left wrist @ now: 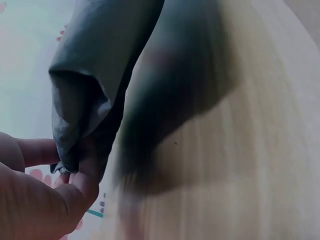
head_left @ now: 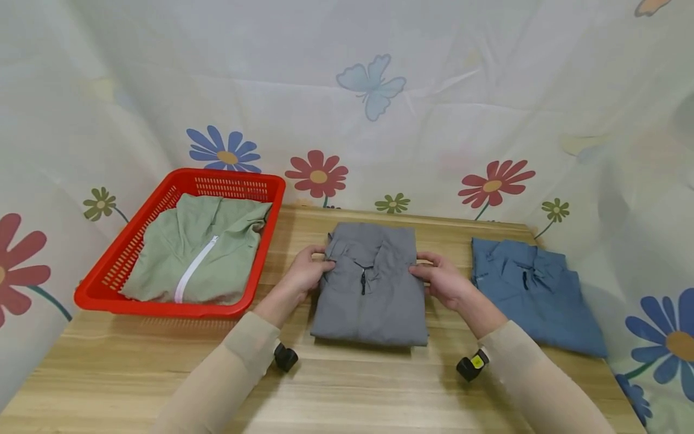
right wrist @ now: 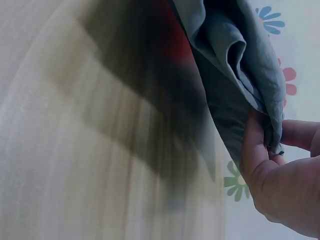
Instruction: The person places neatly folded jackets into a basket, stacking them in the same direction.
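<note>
A folded grey jacket [head_left: 374, 307] with a stand collar and a short black zipper pull is held just above the table, its shadow falling on the wood below. On its left edge my left hand [head_left: 306, 272] pinches the cloth, thumb on top and fingers underneath. My right hand [head_left: 446, 282] grips the opposite edge the same way. In the left wrist view the grey cloth [left wrist: 100, 45] hangs over the tabletop between thumb and fingers. The right wrist view shows the layered folds [right wrist: 235, 65] pinched by the other hand.
To the left, a red plastic basket [head_left: 179, 309] holds a folded green jacket [head_left: 217, 265] with a white zipper. A folded blue jacket [head_left: 537, 295] lies at the right on the wooden table [head_left: 347, 392]. Behind hangs a flower-printed curtain [head_left: 423, 120].
</note>
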`<state>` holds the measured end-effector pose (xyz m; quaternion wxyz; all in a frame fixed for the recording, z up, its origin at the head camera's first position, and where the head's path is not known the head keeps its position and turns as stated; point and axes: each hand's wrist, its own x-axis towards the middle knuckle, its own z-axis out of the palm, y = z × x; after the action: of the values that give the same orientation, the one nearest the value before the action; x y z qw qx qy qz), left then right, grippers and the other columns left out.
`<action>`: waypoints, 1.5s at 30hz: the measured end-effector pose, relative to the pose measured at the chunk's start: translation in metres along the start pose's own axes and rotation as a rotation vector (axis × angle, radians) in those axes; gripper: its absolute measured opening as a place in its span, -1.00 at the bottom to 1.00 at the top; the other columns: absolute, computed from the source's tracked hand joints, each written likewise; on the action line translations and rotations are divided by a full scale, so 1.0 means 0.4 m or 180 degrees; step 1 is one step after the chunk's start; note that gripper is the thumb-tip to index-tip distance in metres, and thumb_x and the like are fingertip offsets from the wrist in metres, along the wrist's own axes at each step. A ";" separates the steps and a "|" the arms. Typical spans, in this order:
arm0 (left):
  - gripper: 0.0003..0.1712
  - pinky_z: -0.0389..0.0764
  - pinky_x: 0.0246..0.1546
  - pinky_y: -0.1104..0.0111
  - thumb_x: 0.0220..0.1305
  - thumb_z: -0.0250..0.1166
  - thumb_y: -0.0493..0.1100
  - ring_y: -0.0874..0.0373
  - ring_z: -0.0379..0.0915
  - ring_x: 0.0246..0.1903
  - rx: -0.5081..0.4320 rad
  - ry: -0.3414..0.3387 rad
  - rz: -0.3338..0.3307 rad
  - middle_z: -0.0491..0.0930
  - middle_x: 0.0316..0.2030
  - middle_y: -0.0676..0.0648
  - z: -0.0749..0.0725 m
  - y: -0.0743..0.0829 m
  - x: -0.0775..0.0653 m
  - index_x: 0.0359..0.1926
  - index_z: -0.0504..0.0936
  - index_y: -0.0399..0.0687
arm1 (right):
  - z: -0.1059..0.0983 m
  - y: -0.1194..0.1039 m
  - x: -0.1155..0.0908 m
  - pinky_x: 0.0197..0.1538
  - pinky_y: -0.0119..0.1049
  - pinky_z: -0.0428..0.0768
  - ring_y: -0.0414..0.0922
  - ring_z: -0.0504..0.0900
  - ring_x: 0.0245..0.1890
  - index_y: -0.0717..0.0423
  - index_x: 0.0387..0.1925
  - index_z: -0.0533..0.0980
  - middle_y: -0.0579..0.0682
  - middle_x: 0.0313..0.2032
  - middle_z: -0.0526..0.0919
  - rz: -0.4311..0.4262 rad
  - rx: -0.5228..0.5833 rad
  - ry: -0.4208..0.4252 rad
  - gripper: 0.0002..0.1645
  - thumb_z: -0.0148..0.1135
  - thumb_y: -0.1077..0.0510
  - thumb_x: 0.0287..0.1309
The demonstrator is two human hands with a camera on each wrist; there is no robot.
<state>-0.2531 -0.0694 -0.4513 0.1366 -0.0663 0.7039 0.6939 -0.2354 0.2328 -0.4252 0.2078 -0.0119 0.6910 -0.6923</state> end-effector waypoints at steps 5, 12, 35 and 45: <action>-0.42 0.58 -0.26 0.32 0.43 0.24 -0.34 0.05 0.57 -0.20 0.0046 0.0038 0.0096 0.60 0.03 -0.30 0.003 0.018 -0.012 0.40 0.31 -0.29 | 0.001 -0.024 -0.011 -0.19 -0.25 0.67 -0.20 0.66 -0.20 0.36 0.48 0.11 -0.08 -0.17 0.64 -0.0065 -0.0030 -0.0029 -0.39 0.01 0.32 0.52; -0.45 0.53 -0.22 0.31 0.44 0.25 -0.33 0.01 0.53 -0.17 0.0257 0.0054 0.0271 0.58 -0.04 -0.27 0.001 0.049 -0.038 0.38 0.34 -0.28 | 0.006 -0.052 -0.025 -0.17 -0.24 0.67 -0.18 0.66 -0.21 0.37 0.48 0.11 -0.07 -0.17 0.64 -0.0174 -0.0044 -0.0123 -0.40 0.00 0.32 0.54; -0.43 0.62 -0.15 0.29 0.48 0.23 -0.26 -0.07 0.55 -0.08 0.0634 -0.0196 0.0508 0.53 0.03 -0.30 -0.080 0.193 -0.099 0.42 0.31 -0.21 | 0.079 -0.158 -0.034 -0.14 -0.22 0.67 -0.16 0.64 -0.14 0.35 0.47 0.17 0.01 -0.06 0.59 -0.0332 -0.0263 -0.0044 -0.40 0.04 0.31 0.51; -0.35 0.56 0.08 0.11 0.49 0.23 -0.23 -0.16 0.45 0.10 0.0849 -0.0112 0.0541 0.44 0.21 -0.33 -0.143 0.241 -0.123 0.49 0.23 -0.22 | 0.133 -0.201 -0.018 -0.12 -0.24 0.66 -0.13 0.59 -0.07 0.31 0.52 0.15 0.17 0.12 0.51 -0.0406 -0.0412 0.0011 -0.34 0.07 0.30 0.50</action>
<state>-0.2391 -0.1282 -0.3447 0.0973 0.0245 0.7903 0.6045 -0.2345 0.1810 -0.3434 0.1608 -0.0681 0.7325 -0.6580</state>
